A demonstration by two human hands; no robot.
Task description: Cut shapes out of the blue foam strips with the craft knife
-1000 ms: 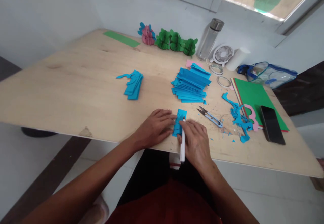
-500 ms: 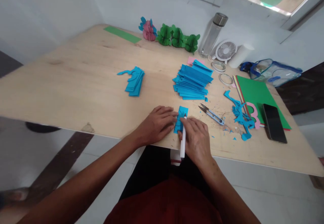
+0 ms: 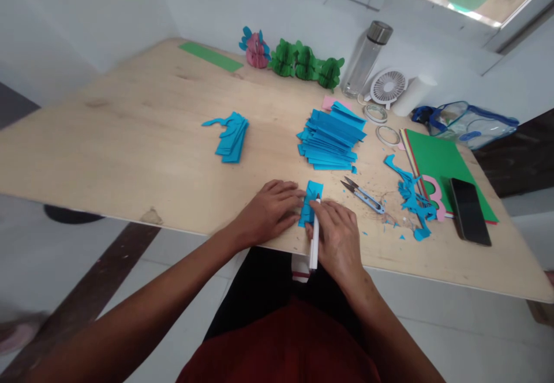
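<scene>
A small blue paper strip (image 3: 314, 189) with dark lines on it lies near the table's front edge. Flat on the wood to its left is my left hand (image 3: 273, 213), fingers stretched out and their tips at the strip's left edge. My right hand (image 3: 340, 236) is closed on a white marker pen (image 3: 314, 241), whose dark end points away from me over the strip. Part of the strip is hidden by the pen and my right fingers. Thread snips (image 3: 363, 195) lie just right of this hand. Beyond the strip is a pile of folded blue paper (image 3: 331, 141).
Cut blue paper pieces (image 3: 234, 138) lie on the left. To the right are blue scraps (image 3: 413, 198), a phone (image 3: 470, 210) and green sheets (image 3: 445, 155). Along the wall stand paper ornaments (image 3: 305, 63), a bottle (image 3: 366, 60), a small fan (image 3: 388, 87) and a clear pouch (image 3: 480, 123).
The camera view has shifted very slightly. Both hands, the marker pen and the paper strip keep almost the same places on the table.
</scene>
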